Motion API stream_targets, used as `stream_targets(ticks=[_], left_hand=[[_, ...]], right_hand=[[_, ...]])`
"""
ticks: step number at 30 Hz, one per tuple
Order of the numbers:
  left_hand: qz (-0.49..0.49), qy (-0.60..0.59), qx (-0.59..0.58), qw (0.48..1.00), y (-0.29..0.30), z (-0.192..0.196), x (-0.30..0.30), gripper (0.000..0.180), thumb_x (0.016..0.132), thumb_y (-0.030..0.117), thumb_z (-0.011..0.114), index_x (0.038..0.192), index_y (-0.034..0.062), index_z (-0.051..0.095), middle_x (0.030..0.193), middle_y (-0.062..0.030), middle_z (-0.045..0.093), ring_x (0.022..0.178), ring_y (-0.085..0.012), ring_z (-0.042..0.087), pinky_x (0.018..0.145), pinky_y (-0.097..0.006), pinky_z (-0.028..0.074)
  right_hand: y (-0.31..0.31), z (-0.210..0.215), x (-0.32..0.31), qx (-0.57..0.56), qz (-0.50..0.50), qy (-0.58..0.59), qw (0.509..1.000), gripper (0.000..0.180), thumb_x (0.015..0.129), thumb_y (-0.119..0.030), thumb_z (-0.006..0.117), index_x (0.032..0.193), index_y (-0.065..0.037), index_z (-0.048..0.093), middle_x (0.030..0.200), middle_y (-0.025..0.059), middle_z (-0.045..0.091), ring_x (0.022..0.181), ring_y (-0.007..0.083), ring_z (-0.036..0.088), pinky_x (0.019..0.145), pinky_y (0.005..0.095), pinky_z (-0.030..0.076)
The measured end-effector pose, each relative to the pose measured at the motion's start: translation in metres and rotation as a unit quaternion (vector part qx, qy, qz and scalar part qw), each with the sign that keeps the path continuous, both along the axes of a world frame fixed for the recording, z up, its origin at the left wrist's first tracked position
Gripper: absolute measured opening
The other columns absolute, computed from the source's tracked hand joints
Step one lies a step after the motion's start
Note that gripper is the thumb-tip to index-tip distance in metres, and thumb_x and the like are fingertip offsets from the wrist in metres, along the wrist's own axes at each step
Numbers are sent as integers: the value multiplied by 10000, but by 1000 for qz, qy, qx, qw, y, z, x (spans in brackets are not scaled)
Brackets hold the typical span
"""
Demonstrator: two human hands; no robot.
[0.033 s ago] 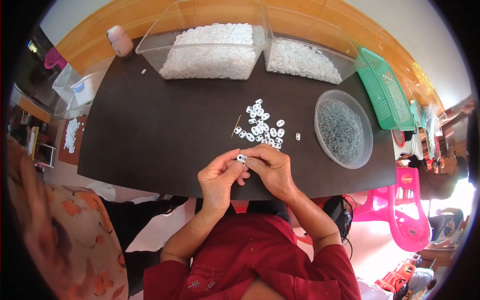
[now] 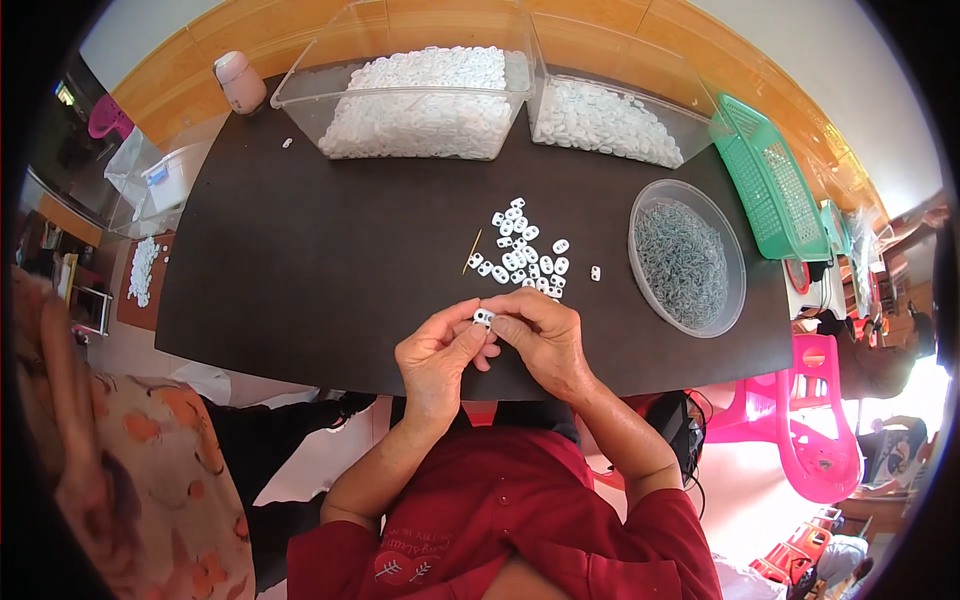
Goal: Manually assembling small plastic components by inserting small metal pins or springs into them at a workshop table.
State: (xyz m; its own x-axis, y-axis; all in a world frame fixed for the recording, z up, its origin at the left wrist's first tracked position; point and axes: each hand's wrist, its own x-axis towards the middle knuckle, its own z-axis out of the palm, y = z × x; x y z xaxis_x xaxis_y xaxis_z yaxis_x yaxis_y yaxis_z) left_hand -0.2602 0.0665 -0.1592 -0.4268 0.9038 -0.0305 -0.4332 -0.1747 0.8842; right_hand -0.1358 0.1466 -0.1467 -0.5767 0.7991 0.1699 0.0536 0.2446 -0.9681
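Observation:
Near the table's front edge, my left hand and my right hand meet. Between their thumbs and fingertips they pinch one small white plastic piece with dark round holes. Just beyond my fingers lies a loose pile of similar white two-holed pieces, some lying flat and some on their sides. A thin yellowish stick rests at the pile's left edge. One more white piece lies apart to the right of the pile.
Clear bins of white pieces stand at the back. To the right are a round tub of small grey metal parts and a green basket. A pink bottle stands far left. Another person is at my left, a pink stool at right.
The other person's arm at my left has shifted slightly. My hands and the piece in them stay in place.

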Motion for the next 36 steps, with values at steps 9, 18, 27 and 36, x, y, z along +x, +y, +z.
stream_targets(ticks=[9,18,27,36], left_hand=[[15,-23,-7,1000,-1,7,-3,247,869,-4,618,1107,-70,608,912,-133,676,676,-140,615,608,-236,503],[48,-2,-4,999,-4,8,1,222,862,11,634,1072,-63,640,915,-96,657,756,-128,594,642,-230,488],[81,137,66,985,-6,5,2,244,882,45,636,1115,-26,645,893,-11,566,806,-72,521,719,-192,429],[108,212,79,968,-8,3,2,230,894,90,632,1104,-2,660,909,-32,602,806,-85,537,713,-204,438]], right_hand=[[-4,8,-3,37,15,10,999,261,784,31,676,1041,2,642,786,8,584,703,88,531,627,247,443],[-7,3,-9,281,-68,35,957,339,681,36,740,1005,-10,654,813,60,643,666,147,535,600,266,432],[-15,1,-13,251,-79,77,962,352,707,7,747,1045,1,648,812,58,626,670,140,537,586,250,431],[-16,4,-12,267,-73,67,958,349,704,-24,757,1037,1,652,733,49,604,618,148,522,556,258,420]])
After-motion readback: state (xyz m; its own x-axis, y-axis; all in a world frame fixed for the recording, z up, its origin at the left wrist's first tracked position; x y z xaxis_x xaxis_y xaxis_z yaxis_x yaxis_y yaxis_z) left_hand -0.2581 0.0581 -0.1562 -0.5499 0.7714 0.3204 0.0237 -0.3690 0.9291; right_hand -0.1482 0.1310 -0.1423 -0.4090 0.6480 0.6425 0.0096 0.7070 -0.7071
